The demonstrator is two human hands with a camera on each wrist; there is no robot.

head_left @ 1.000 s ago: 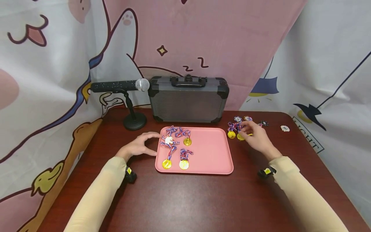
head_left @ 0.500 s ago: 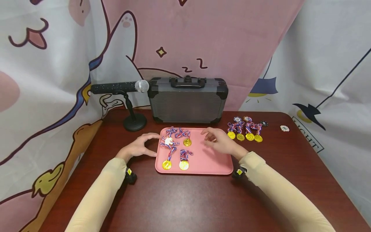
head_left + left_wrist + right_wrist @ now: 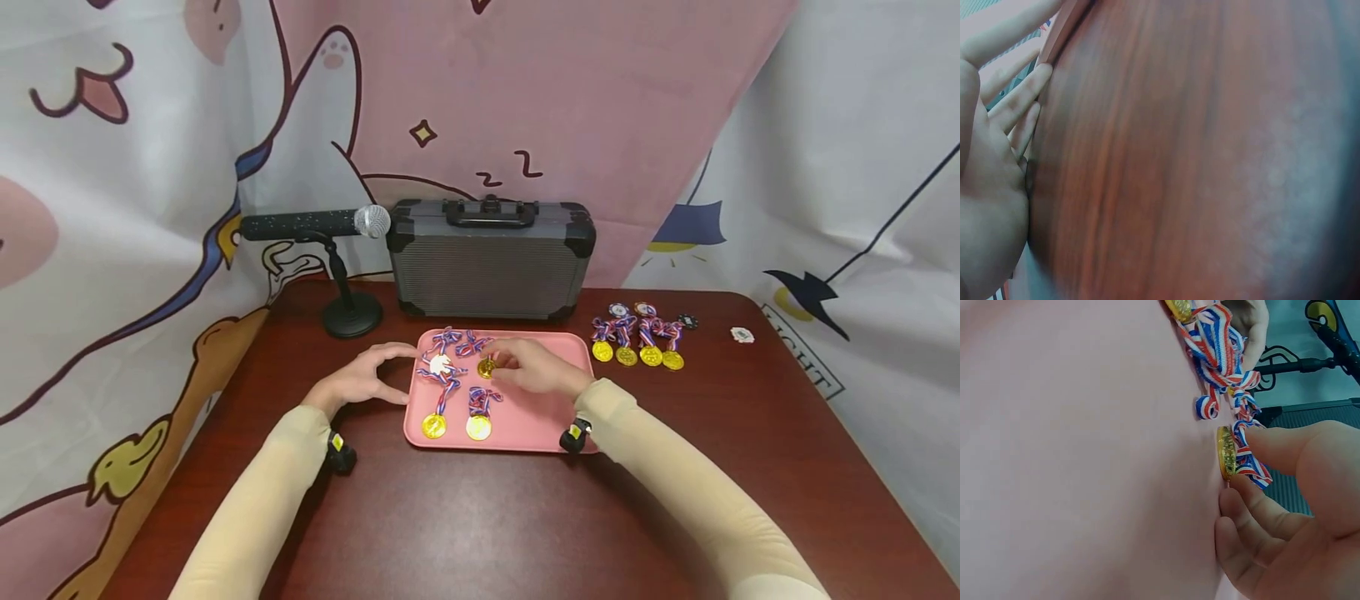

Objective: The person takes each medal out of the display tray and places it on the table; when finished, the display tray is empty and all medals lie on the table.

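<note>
touching a gold medal (image 3: 487, 367), the right hand (image 3: 531, 367) stretches in from 3 o'clock over the pink tray (image 3: 521, 422) in the head view; that medal sits near 11 o'clock of the tray's centre. the left hand (image 3: 362, 382) rests at the rim at 9 o'clock, its grip wide. on the tray a second medal (image 3: 478, 427) lies at 7 o'clock, a third medal (image 3: 433, 426) at 8, and a fourth medal (image 3: 440, 364), bright with glare, at 10. four loose medals (image 3: 650, 357) lie between 2 and 3 o'clock on the dark red counter (image 3: 450, 529), chips (image 3: 618, 310) just beyond. a grey case (image 3: 487, 275) stands at 12 o'clock, a microphone (image 3: 303, 224) at 10.

in the left wrist view, straight fingers (image 3: 1022, 94) meet the tray's edge near 11 o'clock; the blurred counter fills the rest.

in the right wrist view, the touched medal lies at 3 o'clock, thumb (image 3: 1285, 450) against its striped ribbon (image 3: 1254, 472), index finger (image 3: 1266, 506) at its edge. this grip is narrow; whether it pinches, i cannot tell.
</note>
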